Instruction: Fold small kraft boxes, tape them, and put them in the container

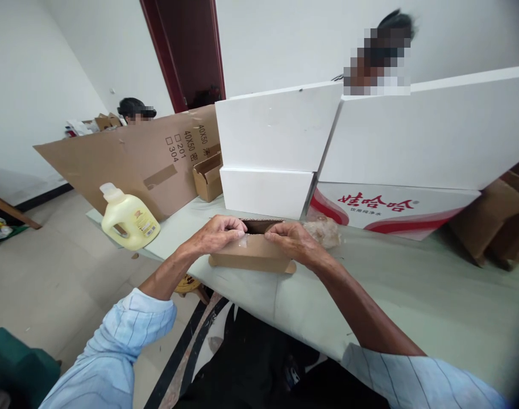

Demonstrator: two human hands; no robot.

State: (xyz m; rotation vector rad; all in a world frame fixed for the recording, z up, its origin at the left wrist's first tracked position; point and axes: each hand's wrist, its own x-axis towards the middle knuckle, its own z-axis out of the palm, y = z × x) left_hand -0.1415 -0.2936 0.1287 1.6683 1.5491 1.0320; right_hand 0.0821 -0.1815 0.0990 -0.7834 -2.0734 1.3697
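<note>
A small brown cardboard box (253, 260) stands at the near edge of the table, its top open and its inside dark. My left hand (223, 233) pinches the left part of its near top edge, thumb and fingers closed together. At the right part of the same edge, my right hand (291, 238) grips the cardboard between thumb and fingers. A bit of clear plastic or tape (243, 241) shows beside my left thumb. Just behind my right hand lies a crumpled clear plastic bundle (325, 232) with something tan inside; its contents are unclear.
A yellow detergent bottle (131, 218) stands at the table's left edge. Another open brown box (208, 177) sits by a large cardboard sheet (174, 176). White boxes (268, 190) and a red-and-white carton (395, 210) line the back. Two people are beyond them. A stool (189, 284) is below.
</note>
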